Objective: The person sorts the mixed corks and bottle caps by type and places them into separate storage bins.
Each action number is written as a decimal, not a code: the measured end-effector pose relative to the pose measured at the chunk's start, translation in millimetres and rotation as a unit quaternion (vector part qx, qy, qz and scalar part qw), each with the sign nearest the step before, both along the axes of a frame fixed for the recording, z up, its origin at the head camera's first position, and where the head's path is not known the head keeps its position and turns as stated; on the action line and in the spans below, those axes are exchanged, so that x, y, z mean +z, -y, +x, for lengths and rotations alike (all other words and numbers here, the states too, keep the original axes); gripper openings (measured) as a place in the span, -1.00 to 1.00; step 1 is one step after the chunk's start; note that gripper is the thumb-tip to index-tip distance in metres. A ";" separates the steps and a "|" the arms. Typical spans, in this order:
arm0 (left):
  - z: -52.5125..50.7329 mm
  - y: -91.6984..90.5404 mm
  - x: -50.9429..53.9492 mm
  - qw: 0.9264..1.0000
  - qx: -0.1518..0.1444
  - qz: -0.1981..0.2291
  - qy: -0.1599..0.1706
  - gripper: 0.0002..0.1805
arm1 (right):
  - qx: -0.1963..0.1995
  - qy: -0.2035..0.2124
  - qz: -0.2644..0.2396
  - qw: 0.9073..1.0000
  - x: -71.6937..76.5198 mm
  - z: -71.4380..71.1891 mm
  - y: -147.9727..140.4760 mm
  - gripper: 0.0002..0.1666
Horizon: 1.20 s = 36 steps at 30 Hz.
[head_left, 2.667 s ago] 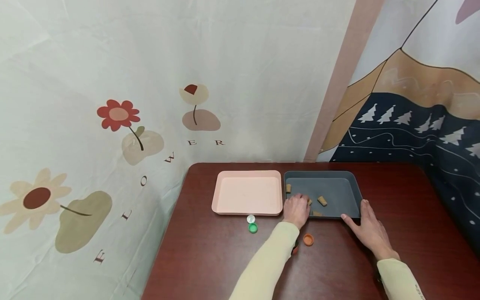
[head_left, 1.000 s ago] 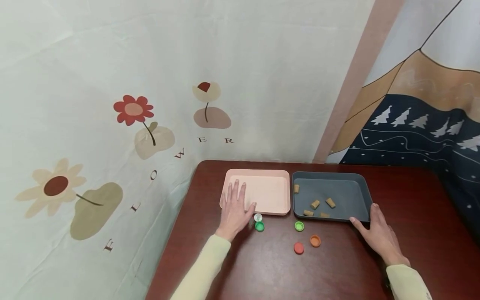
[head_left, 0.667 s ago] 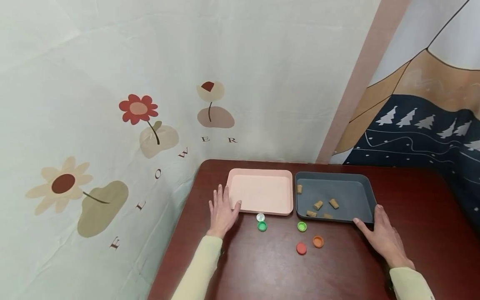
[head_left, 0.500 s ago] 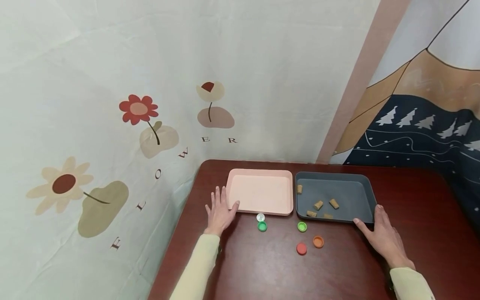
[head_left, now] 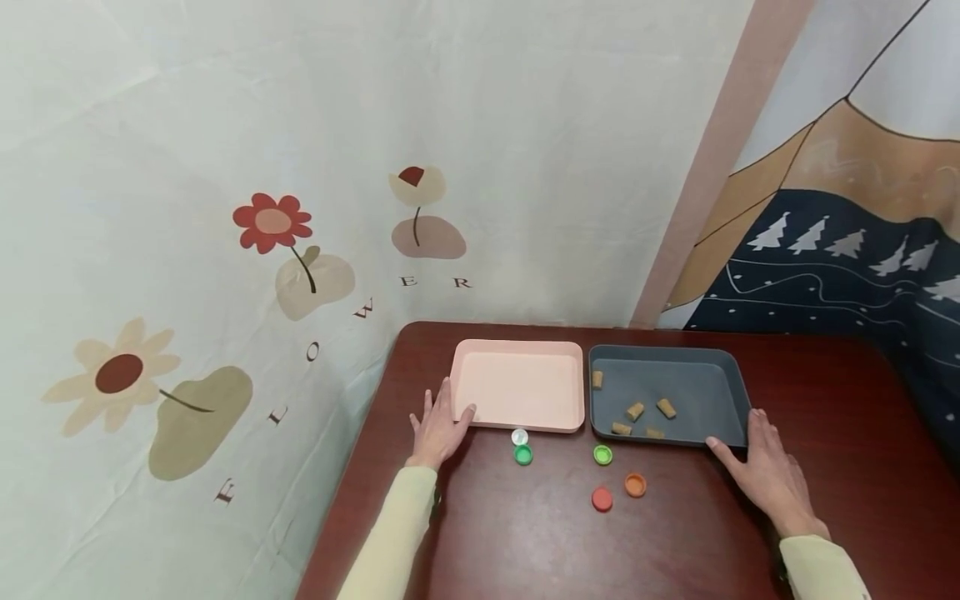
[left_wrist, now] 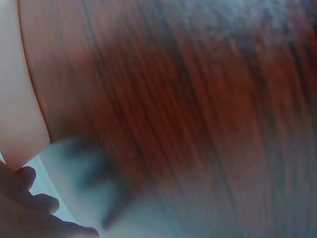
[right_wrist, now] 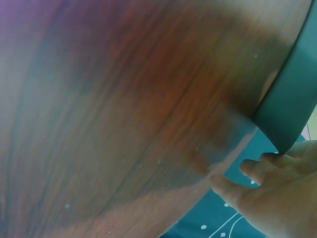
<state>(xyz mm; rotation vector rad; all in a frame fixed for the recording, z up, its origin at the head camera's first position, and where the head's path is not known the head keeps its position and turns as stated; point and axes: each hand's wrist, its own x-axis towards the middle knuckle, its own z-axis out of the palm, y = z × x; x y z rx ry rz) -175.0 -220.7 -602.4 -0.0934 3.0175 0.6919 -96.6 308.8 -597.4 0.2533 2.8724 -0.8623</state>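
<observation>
Pink rectangular tray (head_left: 517, 385) and dark grey rectangular tray (head_left: 697, 392) set side by side

The near left corner of the pink tray is framed by the left hand (head_left: 437, 432), whose fingers are extended with nothing gripped. The near right corner of the grey tray is flanked by the right hand (head_left: 772, 479); its fingers are likewise stretched out, not closed round anything, with the thumb held at the front rim. Inside the grey tray, five stubby brown cork-like cylinders (head_left: 666, 408) are scattered. Nearer the camera, a clear round cap (head_left: 520, 437) is placed against a dark green round cap (head_left: 522, 454). Farther right, a lime green round cap (head_left: 603, 454), an orange round cap (head_left: 635, 484) and a red round cap (head_left: 602, 499) are spread across the reddish-brown wood-grained table (head_left: 525, 542), which is backed by a pale flower-printed sheet (head_left: 540, 167).
</observation>
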 end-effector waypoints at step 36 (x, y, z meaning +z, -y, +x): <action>7.9 -8.0 -2.9 0.997 -0.034 -0.042 -0.056 0.06 | 0.095 -0.156 0.078 0.980 29.3 43.6 71.0 0.09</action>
